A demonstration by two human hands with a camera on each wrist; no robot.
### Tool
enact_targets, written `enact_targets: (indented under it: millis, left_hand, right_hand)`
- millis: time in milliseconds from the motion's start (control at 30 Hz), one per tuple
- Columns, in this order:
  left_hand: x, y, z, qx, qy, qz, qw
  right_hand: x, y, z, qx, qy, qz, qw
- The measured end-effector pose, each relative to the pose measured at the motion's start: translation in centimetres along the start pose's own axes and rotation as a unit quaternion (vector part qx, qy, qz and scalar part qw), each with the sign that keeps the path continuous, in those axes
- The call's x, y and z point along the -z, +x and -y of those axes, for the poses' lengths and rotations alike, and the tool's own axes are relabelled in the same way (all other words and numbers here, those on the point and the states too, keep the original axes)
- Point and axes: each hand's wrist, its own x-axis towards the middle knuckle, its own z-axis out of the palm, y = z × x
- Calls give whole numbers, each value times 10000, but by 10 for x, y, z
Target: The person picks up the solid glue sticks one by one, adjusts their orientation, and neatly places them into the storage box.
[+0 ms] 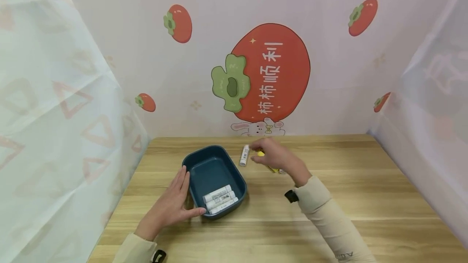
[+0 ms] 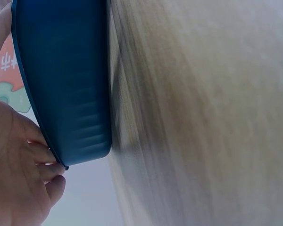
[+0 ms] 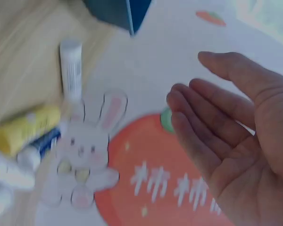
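The left outer rim of a dark-blue tray (image 1: 206,175) is touched by the left hand (image 1: 172,202), thumb and fingers spread. Three white glue sticks (image 1: 221,199) are contained side by side at the tray's near end. Right of it, one white glue stick (image 1: 244,155) is seen on the worktop (image 1: 387,202). Nearby, the right hand (image 1: 274,155) is held part-open, nothing gripped; a yellow glue stick (image 3: 27,128) is partly covered by it in the head view.
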Motion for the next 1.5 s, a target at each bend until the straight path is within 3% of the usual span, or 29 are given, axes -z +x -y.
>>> enact_targets:
  millis: [300, 733, 967, 1233, 1500]
  left_hand:
    - [3, 1, 0, 51, 76, 95, 9999]
    - [6, 3, -3, 97, -57, 143, 9998]
    - [6, 2, -3, 85, -146, 153, 9997]
    - [6, 1, -2, 76, -130, 134, 9998]
    - [6, 2, -2, 37, -84, 109, 9999]
  right_hand:
    - [24, -42, -29, -712, -490, -676, 9940]
    - [1, -87, -72, -1508, -697, -1098, 9800]
    - [-8, -102, -84, -1928, -752, -1045, 9728]
    - [-14, -107, -102, -2398, -626, -839, 9652]
    - [-24, -106, -113, -2597, -324, -672, 9628]
